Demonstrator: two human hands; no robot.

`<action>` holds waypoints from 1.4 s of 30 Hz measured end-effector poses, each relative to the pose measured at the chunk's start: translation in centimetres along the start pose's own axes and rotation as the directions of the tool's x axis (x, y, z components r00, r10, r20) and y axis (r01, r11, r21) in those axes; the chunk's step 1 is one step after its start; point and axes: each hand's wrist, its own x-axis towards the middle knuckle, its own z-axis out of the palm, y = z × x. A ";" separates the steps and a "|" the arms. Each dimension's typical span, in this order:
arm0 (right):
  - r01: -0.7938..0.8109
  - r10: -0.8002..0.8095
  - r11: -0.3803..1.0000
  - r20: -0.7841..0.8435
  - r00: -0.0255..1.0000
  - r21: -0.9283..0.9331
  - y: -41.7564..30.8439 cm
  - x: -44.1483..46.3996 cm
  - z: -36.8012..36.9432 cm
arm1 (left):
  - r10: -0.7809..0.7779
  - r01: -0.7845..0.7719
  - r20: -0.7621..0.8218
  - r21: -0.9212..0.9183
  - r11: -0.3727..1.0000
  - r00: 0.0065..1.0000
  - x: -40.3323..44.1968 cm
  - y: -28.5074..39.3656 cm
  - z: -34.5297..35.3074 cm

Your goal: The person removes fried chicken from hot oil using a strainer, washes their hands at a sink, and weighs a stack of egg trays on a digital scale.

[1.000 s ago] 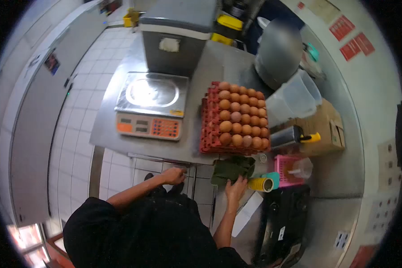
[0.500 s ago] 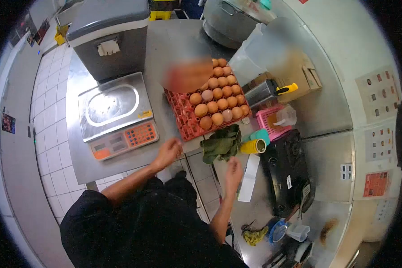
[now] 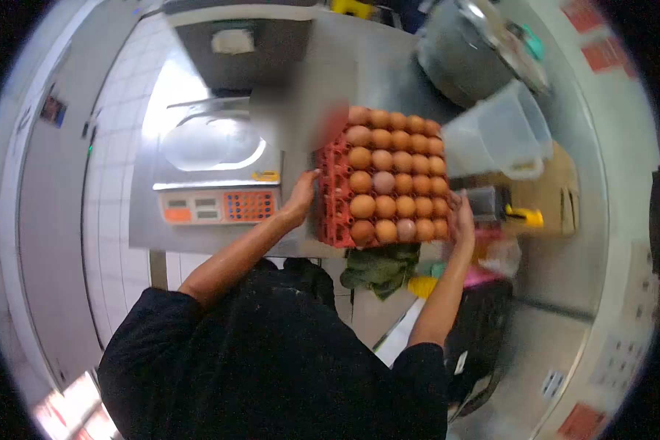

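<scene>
A red egg tray (image 3: 333,199) carries several rows of brown eggs (image 3: 404,185). My left hand (image 3: 301,197) grips its left side, with the fingers partly hidden by the tray. On the opposite side, my right hand (image 3: 460,218) is closed around the right edge near the front corner. Dark green leaves (image 3: 380,270) lie just below the front of the tray and are partly covered by it.
A digital scale (image 3: 220,205) stands to the left, with a grey cooler box (image 3: 275,55) behind it. At the right are a clear plastic jug (image 3: 502,128), a cardboard box (image 3: 561,191), a large metal pot (image 3: 466,59) and a black stove (image 3: 480,315).
Both hands have moved from the counter's front edge to the sides of the egg tray and taken hold of it. The tray now sits more squarely in view; the camera view has turned.
</scene>
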 end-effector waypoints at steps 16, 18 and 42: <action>-0.178 0.176 0.982 -0.035 0.984 -0.069 -2.3 1.7 3.5 | 0.441 -0.357 0.402 0.916 -0.185 0.802 -9.1 -6.1 -14.7; -0.204 0.201 0.976 -0.044 0.979 -0.071 -2.1 2.1 4.1 | 0.407 -0.355 0.421 0.906 -0.230 0.811 -9.1 -6.9 -15.4; -0.084 0.068 0.890 -0.053 0.996 -0.448 -4.1 0.2 1.1 | 0.546 -0.337 0.266 0.941 0.032 0.794 -11.0 -4.5 -17.7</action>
